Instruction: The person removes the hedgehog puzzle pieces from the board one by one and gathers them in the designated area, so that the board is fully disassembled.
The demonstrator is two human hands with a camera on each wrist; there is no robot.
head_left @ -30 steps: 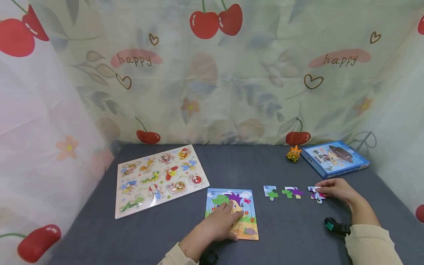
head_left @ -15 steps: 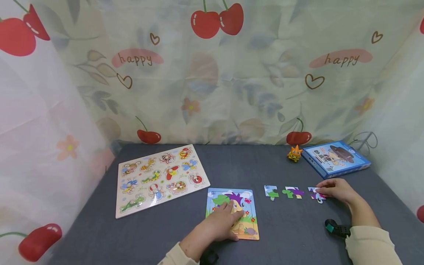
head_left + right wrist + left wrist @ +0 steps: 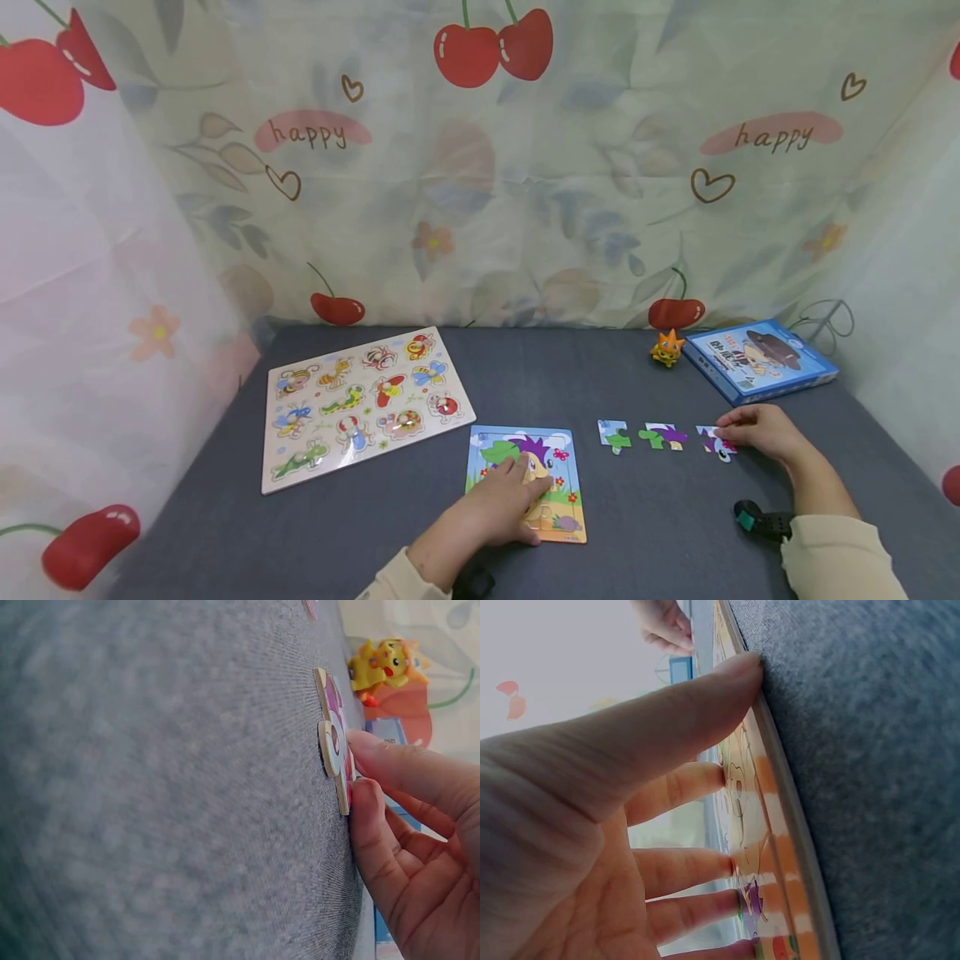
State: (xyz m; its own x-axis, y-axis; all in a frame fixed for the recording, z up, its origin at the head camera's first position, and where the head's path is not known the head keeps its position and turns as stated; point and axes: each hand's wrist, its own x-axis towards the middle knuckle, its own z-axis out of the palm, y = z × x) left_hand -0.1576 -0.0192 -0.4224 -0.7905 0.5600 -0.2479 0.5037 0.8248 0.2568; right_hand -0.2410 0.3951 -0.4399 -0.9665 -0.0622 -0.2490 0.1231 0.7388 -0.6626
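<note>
A small square jigsaw puzzle (image 3: 566, 483) with a purple-haired cartoon figure lies on the dark table, near its front middle. My left hand (image 3: 506, 500) rests on it with spread fingers, covering part of the picture. In the left wrist view the thumb (image 3: 705, 694) lies across the board's edge. At the right, my right hand (image 3: 761, 433) pinches a purple-and-white puzzle piece (image 3: 716, 443) with an eye on it by its right side. The right wrist view has that piece (image 3: 334, 742) flat on the cloth, thumb and forefinger at its edge.
Two more loose pieces, one blue and green (image 3: 613, 435) and one green and purple (image 3: 663, 436), lie between the hands. A large insect puzzle board (image 3: 363, 404) is at the left. Behind the right hand are an orange figurine (image 3: 666, 348) and a blue box (image 3: 761, 358).
The piece under my right fingertips has turned very slightly, and the right hand has barely shifted. My left hand stays where it was on the puzzle.
</note>
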